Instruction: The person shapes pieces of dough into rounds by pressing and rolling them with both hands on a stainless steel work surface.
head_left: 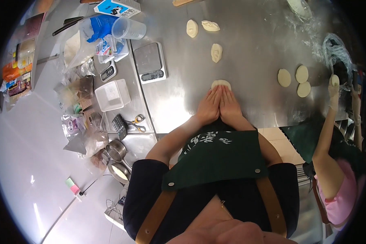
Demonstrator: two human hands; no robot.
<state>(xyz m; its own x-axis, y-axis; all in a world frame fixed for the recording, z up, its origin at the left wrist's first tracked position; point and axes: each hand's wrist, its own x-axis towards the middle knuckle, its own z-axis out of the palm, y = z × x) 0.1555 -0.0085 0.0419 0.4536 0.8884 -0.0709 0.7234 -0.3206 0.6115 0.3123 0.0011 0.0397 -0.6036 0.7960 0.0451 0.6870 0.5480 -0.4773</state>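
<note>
Both my hands lie side by side at the near part of the steel table (183, 61). The stretched fingers of my left hand (209, 106) and my right hand (229, 106) press down on a flattened piece of pale dough (220, 83). The dough's near part is hidden beneath the fingertips; my thumbs are hard to make out. Beyond it lie three shaped dough pieces with creased tops: a nearer one (216, 53), a far left one (192, 29) and a far right one (210, 26). Flat dough discs (284, 77) lie to the right.
A digital scale (150, 61), white plastic tub (113, 95), scissors (136, 122), clear cup (128, 28) and metal pot (116, 150) crowd the left. At the right, a co-worker's gloved hand (334, 87) holds a dough piece near crumpled plastic film (338, 51).
</note>
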